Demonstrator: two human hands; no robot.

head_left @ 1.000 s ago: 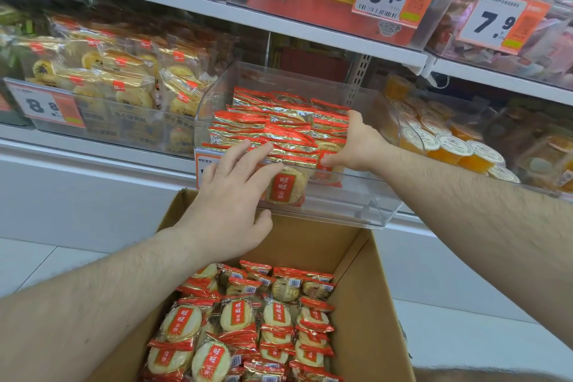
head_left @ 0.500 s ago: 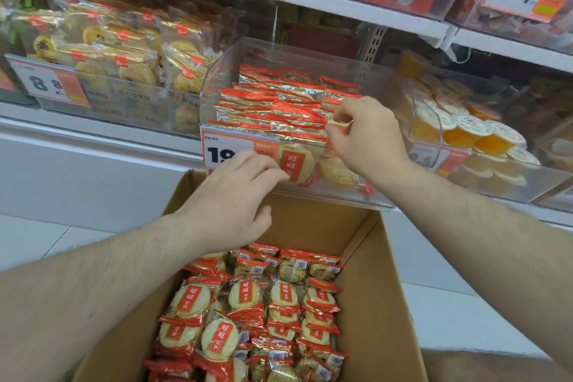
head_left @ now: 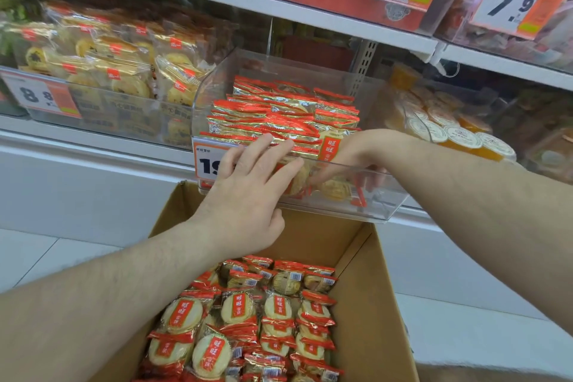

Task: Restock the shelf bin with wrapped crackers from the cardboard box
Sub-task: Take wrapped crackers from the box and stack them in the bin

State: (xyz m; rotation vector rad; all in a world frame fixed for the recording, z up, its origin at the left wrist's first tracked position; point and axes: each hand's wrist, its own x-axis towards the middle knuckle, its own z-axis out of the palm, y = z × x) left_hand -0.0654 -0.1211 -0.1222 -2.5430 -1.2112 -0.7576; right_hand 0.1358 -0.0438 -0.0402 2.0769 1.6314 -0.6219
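Observation:
A clear plastic shelf bin [head_left: 383, 206] holds rows of red-and-gold wrapped crackers [head_left: 279, 115]. My left hand [head_left: 248, 195] lies flat with spread fingers against the bin's front wall, partly covering its price label [head_left: 207, 161]. My right hand [head_left: 356, 149] dips over the front rim into the bin. Its fingers show through the plastic, spread on the packets at the bottom front. Below stands the open cardboard box [head_left: 366, 288], with several more wrapped crackers [head_left: 266, 319] in it.
A bin of yellow wrapped pastries [head_left: 124, 71] sits left of the cracker bin, and a bin of orange jelly cups [head_left: 459, 136] sits to the right. The upper shelf edge [head_left: 310, 18] with price tags overhangs close above.
My right hand dropped from the top of the packets down inside the bin's front. My left hand spread its fingers and moved up onto the bin's front wall.

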